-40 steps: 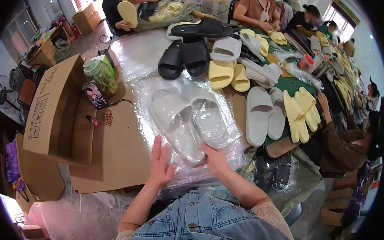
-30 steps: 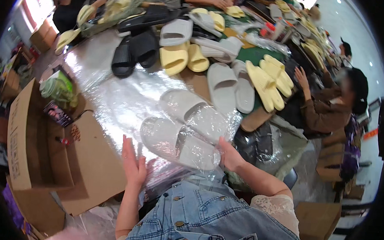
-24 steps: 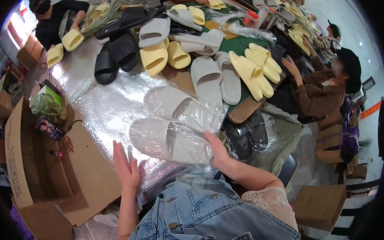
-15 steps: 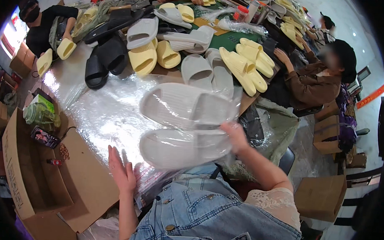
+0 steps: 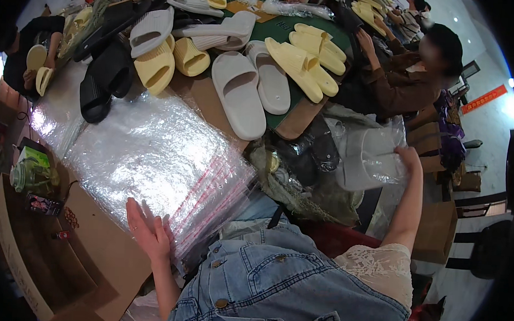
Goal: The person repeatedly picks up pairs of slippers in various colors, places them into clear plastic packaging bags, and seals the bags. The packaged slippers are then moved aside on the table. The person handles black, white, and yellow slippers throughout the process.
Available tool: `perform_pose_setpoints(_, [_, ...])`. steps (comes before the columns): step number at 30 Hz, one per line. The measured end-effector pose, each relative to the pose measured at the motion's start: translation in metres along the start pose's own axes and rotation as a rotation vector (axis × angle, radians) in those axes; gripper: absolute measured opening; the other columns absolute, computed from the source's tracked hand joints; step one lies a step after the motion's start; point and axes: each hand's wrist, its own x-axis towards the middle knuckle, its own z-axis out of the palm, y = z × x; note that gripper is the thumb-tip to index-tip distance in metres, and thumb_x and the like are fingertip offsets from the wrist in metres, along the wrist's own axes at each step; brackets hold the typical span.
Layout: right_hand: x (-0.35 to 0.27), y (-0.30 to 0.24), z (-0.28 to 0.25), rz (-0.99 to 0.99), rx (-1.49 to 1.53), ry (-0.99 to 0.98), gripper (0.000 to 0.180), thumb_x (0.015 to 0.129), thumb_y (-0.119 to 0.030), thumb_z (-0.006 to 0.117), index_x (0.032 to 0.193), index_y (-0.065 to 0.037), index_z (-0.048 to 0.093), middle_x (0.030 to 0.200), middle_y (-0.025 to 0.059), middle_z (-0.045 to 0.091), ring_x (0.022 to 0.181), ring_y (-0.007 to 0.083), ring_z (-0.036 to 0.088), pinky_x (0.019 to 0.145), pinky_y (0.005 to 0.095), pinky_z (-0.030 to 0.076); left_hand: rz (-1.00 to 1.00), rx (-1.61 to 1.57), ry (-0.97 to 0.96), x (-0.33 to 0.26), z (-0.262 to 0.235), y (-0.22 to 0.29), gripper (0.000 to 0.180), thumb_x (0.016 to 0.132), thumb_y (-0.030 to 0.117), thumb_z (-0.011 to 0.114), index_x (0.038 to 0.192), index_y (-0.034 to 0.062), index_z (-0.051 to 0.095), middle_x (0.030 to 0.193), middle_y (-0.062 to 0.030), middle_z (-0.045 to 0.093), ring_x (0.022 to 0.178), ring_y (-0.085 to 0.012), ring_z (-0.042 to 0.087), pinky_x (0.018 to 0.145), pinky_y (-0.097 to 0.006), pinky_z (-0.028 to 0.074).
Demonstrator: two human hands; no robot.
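Note:
Out to the right, my right hand grips a clear bag with a pair of light grey slippers inside, held over an open woven sack. Dark bagged slippers show in the sack's mouth. My left hand is open, its fingers stretched out, at the near left edge of a stack of clear plastic bags with pinkish-red strips. Just beyond the stack lies a loose pair of grey slippers. Black slippers and yellow slippers lie farther left.
Yellow slippers lie at the back right. A cardboard box at the left holds a green-lidded jug and a phone. One person works at the right; another person handles yellow slippers at the far left.
My right hand has carried the bagged grey slippers from above the bag stack to the right, over the sack. My left hand stays open beside the stack. The view has shifted rightward.

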Motion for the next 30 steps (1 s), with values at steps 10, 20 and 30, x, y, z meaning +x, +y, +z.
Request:
perform_pose_setpoints(10, [0.021,-0.03,0.115,0.24,-0.202,0.168,0.062,0.076,-0.05,0.079,0.119,-0.005,0.072,0.126,0.0191,0.069,0.119,0.0374,0.066,0.099,0.0486,0.053,-0.01,0.035,-0.001,0.001,-0.001,0.003,0.066,0.097,0.025,0.056,0.154,-0.0027,0.035,0.158,-0.0223,0.039,0.148,-0.0409,0.032,0.121,-0.051,0.024])
perform_pose_setpoints(20, [0.028,-0.052,0.133,0.041,-0.119,0.127,0.064,0.075,-0.049,0.075,0.111,0.003,0.073,0.117,0.0265,0.071,0.112,0.0421,0.068,0.094,0.049,0.054,-0.007,0.067,-0.01,0.004,-0.001,0.006,0.065,0.095,0.018,0.056,0.154,-0.0023,0.034,0.158,-0.0228,0.038,0.148,-0.0403,0.031,0.122,-0.049,0.023])
perform_pose_setpoints(30, [0.025,0.013,0.13,-0.17,0.428,-0.1,0.04,0.082,-0.035,0.072,0.096,0.003,0.073,0.089,0.0077,0.071,0.082,0.0171,0.065,0.075,0.0364,0.051,-0.036,0.05,-0.006,0.003,0.002,0.009,0.067,0.095,0.022,0.058,0.153,-0.0032,0.035,0.156,-0.0231,0.041,0.147,-0.0413,0.032,0.121,-0.051,0.024])
